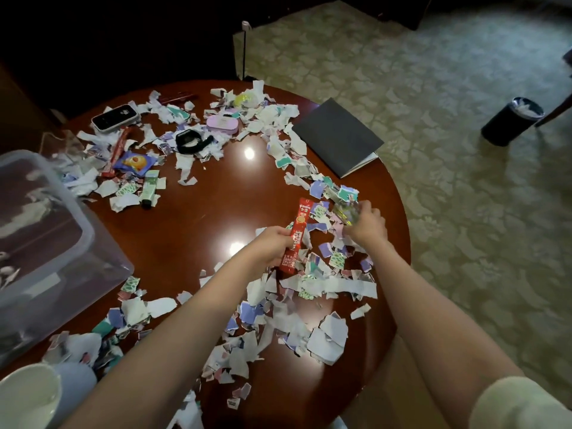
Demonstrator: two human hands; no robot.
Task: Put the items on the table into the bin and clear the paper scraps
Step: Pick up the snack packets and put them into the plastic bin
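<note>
Scraps [325, 286] of torn paper lay all over the round bench [198, 230], thickest from 3 to 6 o'clock and in a band from 9 round to 1 o'clock.

Both bare forearms reached in from 6 o'clock, nearly side by side, toward the 3 o'clock part. The left hand [272, 243] was turned thumb-up, its grip closed round the middle of a red coffee stick [296, 233]. This stick slanted, its top toward 12 o'clock and its lower end over the scraps. The right hand [366, 226], near it at 3 o'clock, showed its back to the camera with the fingers curled down. Its grip pinched a clear, crinkled wrapper [345, 210] among the scraps.

A clear bin [77, 218] sat at the bench's 9 o'clock edge. From 10 to 12 o'clock lay a phone [114, 117], a second stick [116, 153], a blue packet [134, 161], a green tube [148, 190], a black watch [190, 142] and a pink case [222, 123]. A grey notebook [337, 136] lay at the 2 o'clock edge. A black basket [510, 122] stood on the carpet, well apart. A white mug [28, 394] showed at 7 o'clock.
</note>
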